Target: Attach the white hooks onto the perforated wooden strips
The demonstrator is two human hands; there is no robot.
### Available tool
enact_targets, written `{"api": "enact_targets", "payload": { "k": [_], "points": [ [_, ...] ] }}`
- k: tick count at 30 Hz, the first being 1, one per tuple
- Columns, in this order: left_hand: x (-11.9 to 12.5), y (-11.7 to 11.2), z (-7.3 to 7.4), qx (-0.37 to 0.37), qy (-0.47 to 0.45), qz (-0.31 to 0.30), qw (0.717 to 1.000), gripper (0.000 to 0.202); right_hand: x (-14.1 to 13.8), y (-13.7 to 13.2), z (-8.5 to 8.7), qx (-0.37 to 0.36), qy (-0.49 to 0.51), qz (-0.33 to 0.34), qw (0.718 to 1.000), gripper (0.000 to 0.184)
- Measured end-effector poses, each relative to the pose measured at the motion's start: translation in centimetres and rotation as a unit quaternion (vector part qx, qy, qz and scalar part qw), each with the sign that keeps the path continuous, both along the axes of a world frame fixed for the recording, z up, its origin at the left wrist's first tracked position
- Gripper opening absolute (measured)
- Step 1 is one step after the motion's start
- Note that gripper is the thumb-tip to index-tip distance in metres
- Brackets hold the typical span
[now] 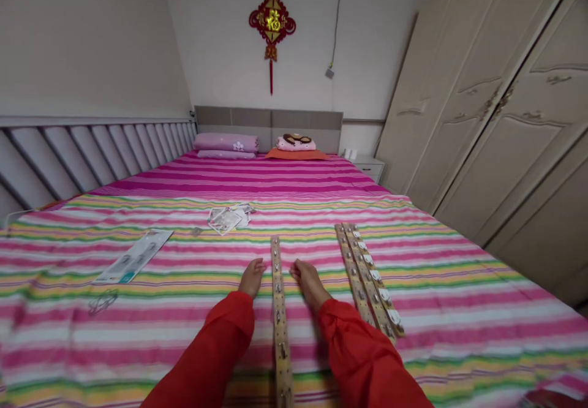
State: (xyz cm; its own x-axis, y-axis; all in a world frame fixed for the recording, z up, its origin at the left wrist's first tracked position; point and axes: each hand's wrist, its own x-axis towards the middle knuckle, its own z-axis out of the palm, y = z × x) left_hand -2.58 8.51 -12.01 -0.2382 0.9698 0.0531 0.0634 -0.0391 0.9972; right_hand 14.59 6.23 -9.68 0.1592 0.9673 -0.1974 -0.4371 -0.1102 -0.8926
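Observation:
A long, narrow wooden strip (279, 301) lies lengthwise on the striped bedspread, with small metal hooks or clips spaced along it. My left hand (252, 277) is just left of the strip, its fingers bent in and close together. On the other side, my right hand (309, 279) has curled fingers, the thumb against them. Neither hand visibly touches the strip. Whatever either hand may hold is too small or hidden to make out. To the right of my right hand lie further wooden strips (357, 273) with metal pieces; the outermost carries several white round pieces (384, 298).
Loose cards and plastic bags (228, 219) form a small pile beyond my hands. At left lie a flat white package (135, 256) and a thin, clear or wire-like item (103, 301). Folded bedding (226, 144) sits by the headboard. A wardrobe (500, 108) stands at right.

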Motion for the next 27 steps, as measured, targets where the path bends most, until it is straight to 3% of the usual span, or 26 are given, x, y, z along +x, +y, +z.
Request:
{"api": "enact_targets", "payload": {
  "k": [7, 15, 19, 22, 27],
  "points": [
    [-0.4, -3.9, -1.0, 0.059, -0.011, 0.028, 0.998, 0.021, 2.5, -11.7, -1.1, 0.043, 0.019, 0.01, 0.999, 0.036],
    [-0.5, -4.7, -1.1, 0.071, -0.019, 0.04, 0.996, 0.021, 2.5, -22.3, -4.2, -0.037, 0.026, 0.058, 0.997, 0.039],
    [-0.4, -4.9, -0.8, 0.074, -0.02, 0.039, 0.996, 0.022, 1.6, -25.2, -4.4, -0.091, 0.091, 0.17, 0.977, 0.041],
    [-0.4, -5.0, -0.6, 0.075, -0.02, 0.04, 0.996, 0.024, 0.8, -25.9, -4.1, -0.085, 0.114, 0.241, 0.96, 0.043],
    [-0.4, -5.0, -0.5, 0.073, -0.02, 0.043, 0.996, 0.023, -0.3, -25.6, -4.6, -0.054, 0.128, 0.254, 0.957, 0.037]
  ]
}}
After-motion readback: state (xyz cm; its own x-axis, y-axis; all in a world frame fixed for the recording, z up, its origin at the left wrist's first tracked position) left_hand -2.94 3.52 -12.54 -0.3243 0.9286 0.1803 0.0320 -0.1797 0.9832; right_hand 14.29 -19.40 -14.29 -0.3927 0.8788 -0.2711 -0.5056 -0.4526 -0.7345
